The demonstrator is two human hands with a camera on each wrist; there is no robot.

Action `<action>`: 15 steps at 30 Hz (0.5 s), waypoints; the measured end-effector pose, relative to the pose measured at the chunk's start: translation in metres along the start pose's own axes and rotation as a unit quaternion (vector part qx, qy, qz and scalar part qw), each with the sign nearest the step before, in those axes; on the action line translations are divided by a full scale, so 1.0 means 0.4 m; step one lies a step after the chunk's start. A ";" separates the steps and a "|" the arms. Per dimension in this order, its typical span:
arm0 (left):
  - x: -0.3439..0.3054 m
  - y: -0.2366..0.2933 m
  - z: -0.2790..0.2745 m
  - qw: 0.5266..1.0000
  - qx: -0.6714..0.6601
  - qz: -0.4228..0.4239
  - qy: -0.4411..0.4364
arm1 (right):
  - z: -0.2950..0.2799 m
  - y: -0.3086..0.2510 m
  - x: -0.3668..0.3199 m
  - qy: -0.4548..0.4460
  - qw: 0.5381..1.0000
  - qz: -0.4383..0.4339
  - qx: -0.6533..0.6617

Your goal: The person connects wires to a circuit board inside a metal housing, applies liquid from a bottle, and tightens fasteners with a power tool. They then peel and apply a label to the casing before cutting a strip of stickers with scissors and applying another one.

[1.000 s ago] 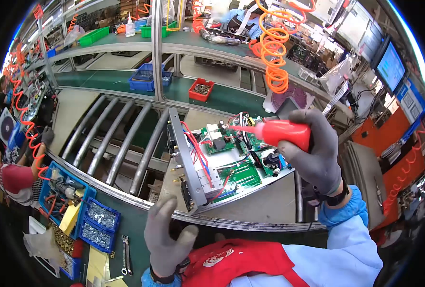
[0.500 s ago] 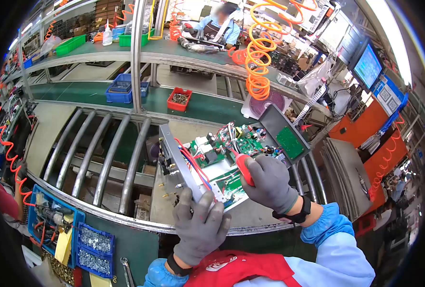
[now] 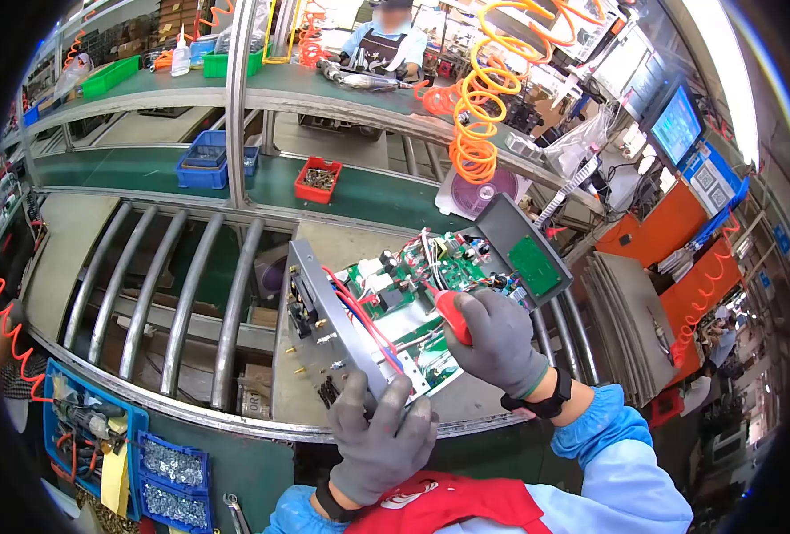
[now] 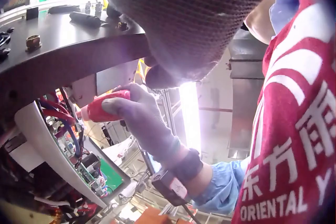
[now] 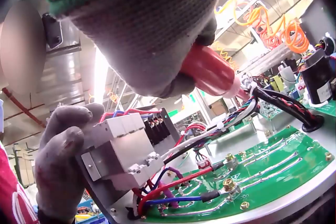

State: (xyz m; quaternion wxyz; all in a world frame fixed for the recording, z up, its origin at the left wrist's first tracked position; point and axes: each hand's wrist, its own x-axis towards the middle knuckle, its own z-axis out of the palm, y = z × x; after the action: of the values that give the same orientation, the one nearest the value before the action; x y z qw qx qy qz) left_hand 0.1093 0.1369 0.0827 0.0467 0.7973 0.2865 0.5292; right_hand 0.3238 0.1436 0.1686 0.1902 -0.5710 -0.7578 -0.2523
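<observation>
My right hand [image 3: 495, 343], in a grey glove, grips a red squeeze bottle [image 3: 454, 316]. In the right wrist view the narrow tip of the red bottle [image 5: 212, 71] points down at a bundle of wires [image 5: 254, 98] over the circuit boards. The open electronics unit holds green boards [image 3: 431, 356], red and blue wires [image 3: 373, 325] and white terminal blocks [image 5: 123, 150]. My gloved left hand [image 3: 382, 440] holds the near end of the unit's grey metal panel [image 3: 337, 311], fingers bent over its edge. Brass and black fittings [image 3: 302, 347] stick out of that panel.
Metal rollers [image 3: 190, 303] run left of the unit. Blue bins of small hardware [image 3: 173, 463] and a wrench [image 3: 235, 512] lie front left. A red bin [image 3: 318, 180] stands on the green shelf behind. Orange coiled hoses [image 3: 475, 133] hang overhead. Another person [image 3: 382, 44] sits across.
The right hand has lowered the red bottle from above the unit to the boards. The left hand has moved from beside the panel onto its near edge. The head view has shifted.
</observation>
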 end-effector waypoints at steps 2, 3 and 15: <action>0.000 0.000 0.000 1.000 -0.001 0.000 -0.001 | 0.000 0.001 0.003 -0.001 1.000 -0.001 -0.005; 0.000 0.000 0.000 1.000 -0.001 -0.001 -0.003 | -0.001 0.000 0.002 -0.002 1.000 -0.001 -0.007; 0.001 0.013 -0.024 0.999 -0.002 -0.018 -0.044 | -0.078 -0.045 -0.043 -0.001 0.999 -0.029 -0.013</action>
State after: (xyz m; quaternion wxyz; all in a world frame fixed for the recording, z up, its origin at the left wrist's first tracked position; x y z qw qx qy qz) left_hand 0.1031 0.1305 0.0890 0.0703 0.8143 0.2971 0.4936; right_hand 0.3113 0.1077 0.1807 0.1749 -0.5514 -0.7707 -0.2673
